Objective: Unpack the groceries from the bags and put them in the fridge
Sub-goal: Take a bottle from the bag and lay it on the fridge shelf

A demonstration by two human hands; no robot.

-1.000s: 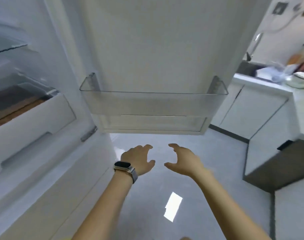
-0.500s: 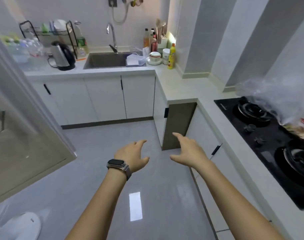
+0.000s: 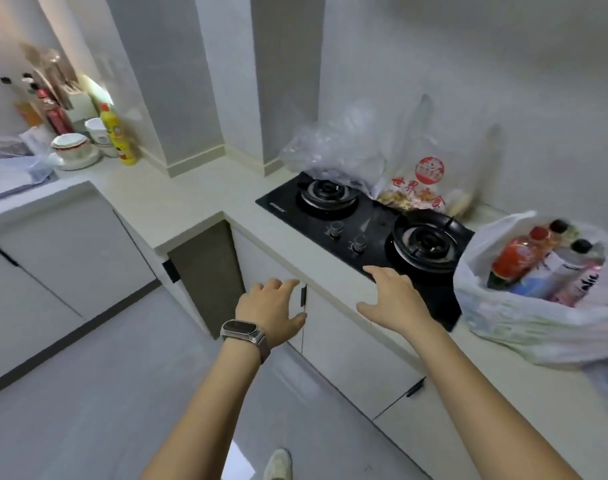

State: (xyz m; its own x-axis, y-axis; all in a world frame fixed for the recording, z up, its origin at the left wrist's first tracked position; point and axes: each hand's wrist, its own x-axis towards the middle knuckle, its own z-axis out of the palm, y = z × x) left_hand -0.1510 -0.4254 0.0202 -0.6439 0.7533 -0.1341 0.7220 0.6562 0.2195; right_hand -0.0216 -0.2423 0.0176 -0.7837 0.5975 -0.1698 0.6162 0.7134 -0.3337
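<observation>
Both hands hang in the air with nothing in them: the left grip [image 3: 271, 308], with a watch [image 3: 243, 332] on its wrist, and the right grip [image 3: 392, 299] are both spread loose. Just right of the right grip, a white bag [image 3: 524, 317] of bottles [image 3: 517, 254] sits on the desk [image 3: 191, 199], beside the black stove [image 3: 364, 226].

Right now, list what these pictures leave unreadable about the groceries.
Head view only:
- White bag: bottles show caps and blurred labels; its plastic hides their lower parts.
- Printed bag: contents blurred.
- Clear bag: crumpled, contents unclear.
- Fridge: out of frame.
</observation>
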